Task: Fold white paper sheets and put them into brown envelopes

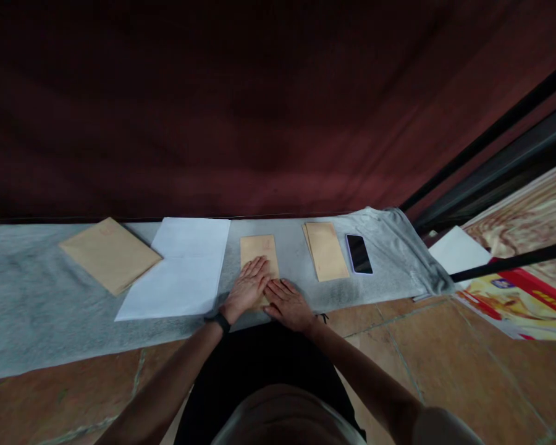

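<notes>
A brown paper envelope (258, 246) lies upright before me on the grey cloth, its lower part covered by my hands. My left hand (247, 288), with a dark band at the wrist, rests flat on it with fingers extended. Against its lower right edge lies my right hand (291, 304), fingers spread and touching the paper. Neither hand grips anything. To the left, white paper sheets (180, 266) are laid out, and a larger brown envelope (109, 253) overlaps their edge. On the right are more small brown envelopes (328, 252), one over another.
A dark phone (359, 254) lies right of the small envelopes on the grey cloth (389, 272). Beyond the cloth hangs a dark red curtain (259, 123). At the far right are black bars, a white sheet (461, 250) and a red and yellow box (523, 300).
</notes>
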The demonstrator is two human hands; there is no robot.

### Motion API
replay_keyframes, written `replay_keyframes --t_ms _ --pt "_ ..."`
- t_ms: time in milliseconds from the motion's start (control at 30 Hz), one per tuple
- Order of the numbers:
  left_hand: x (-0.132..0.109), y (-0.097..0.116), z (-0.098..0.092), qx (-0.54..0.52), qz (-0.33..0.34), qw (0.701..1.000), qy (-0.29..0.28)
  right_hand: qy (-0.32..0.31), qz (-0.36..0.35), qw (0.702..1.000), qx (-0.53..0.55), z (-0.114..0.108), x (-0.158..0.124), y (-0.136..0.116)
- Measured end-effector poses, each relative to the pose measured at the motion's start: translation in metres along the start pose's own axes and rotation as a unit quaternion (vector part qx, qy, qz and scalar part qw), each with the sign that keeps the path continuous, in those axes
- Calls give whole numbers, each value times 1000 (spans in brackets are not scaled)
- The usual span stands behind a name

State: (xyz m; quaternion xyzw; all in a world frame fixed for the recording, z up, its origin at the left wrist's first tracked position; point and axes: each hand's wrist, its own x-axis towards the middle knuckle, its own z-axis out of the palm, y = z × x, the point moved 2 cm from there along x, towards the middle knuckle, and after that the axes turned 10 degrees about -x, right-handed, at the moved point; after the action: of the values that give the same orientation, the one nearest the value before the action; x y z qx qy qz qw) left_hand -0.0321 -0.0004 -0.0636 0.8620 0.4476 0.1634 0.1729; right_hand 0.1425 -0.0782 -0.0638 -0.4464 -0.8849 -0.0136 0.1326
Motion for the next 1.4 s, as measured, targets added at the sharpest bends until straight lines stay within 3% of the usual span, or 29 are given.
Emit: replay_keyframes --t_ms 267,433,833,1067,1233,1400 --pt "48 -10 1 34 -30 999 30 0 5 1000 23 -12 4 -2" --pt "49 -12 2 33 -23 999 24 2 13 999 49 -15 4 -2" --pt "-1 -3 9 -12 31 999 -17 72 18 988 137 -10 0 5" --pt "-53 9 -2 -66 57 995 -45 75 15 982 172 -13 -1 5" --pt "-88 19 -6 -77 58 995 26 65 20 984 167 -13 -3 7" --pt "-97 28 -4 -78 10 990 115 59 29 986 154 -12 -4 6"
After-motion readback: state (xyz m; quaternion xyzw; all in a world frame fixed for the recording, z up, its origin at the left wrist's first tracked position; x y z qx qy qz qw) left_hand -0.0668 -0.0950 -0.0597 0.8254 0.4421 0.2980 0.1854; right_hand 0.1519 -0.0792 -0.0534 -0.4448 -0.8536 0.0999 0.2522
